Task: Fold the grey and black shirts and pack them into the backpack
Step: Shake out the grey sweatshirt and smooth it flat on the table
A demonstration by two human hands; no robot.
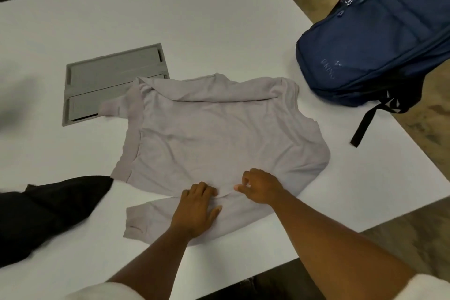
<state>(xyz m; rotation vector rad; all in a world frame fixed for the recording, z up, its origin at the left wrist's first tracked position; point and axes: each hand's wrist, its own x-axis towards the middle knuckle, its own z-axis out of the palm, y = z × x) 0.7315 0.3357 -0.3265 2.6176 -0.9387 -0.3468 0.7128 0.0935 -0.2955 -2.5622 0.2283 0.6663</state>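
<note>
Surface: white table point(219, 19), one corner at 3 o'clock, near edge running along 5 to 6 o'clock.
Centre: grey shirt point(214, 134) spread flat, one sleeve folded across at 6 o'clock.
10 o'clock: grey hatch panel point(107, 73) set flush in the tabletop, the shirt's far-left corner lying over its edge.
8 o'clock: black shirt point(48, 212) in a heap, just beside the grey one.
2 o'clock: blue backpack point(379, 41) lying over the table's right edge, a black strap point(364, 126) trailing onto the top.
</note>
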